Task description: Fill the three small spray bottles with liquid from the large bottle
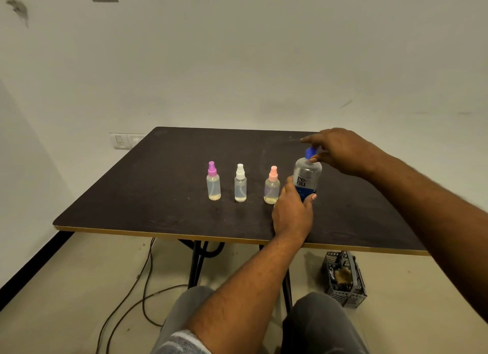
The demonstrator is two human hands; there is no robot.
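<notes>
On my feed the large bottle (307, 175) stands upright on the dark table (158, 190), at the right end of the row and just beside the pink-capped spray bottle (272, 187). The left hand (291, 211) is wrapped round its lower body, thumb up one side and fingertips showing on the other. I read that as bracing, so the bottle cannot twist or skid while the top is worked. The right hand (343, 150) comes in from above with thumb and a fingertip pinched on the blue cap (309, 153), the index finger held out loose. That looks to me like a grip for unscrewing, so I judge opening is the step in hand and no pouring has begun. The purple-capped spray bottle (213, 184) and the white-capped spray bottle (240, 186) complete the line, each standing apart from its neighbour, probably so one can be lifted without knocking the next. All three are small clear plastic cylinders with rounded shoulders and pump tops in place, with a shallow pale layer at the bottom of each. The large bottle is smooth clear plastic, round-shouldered, with a printed label going blue lower down. The tabletop is matte and scuffed, with a lighter band along its near edge — a surface I would expect to give the bases decent grip
</notes>
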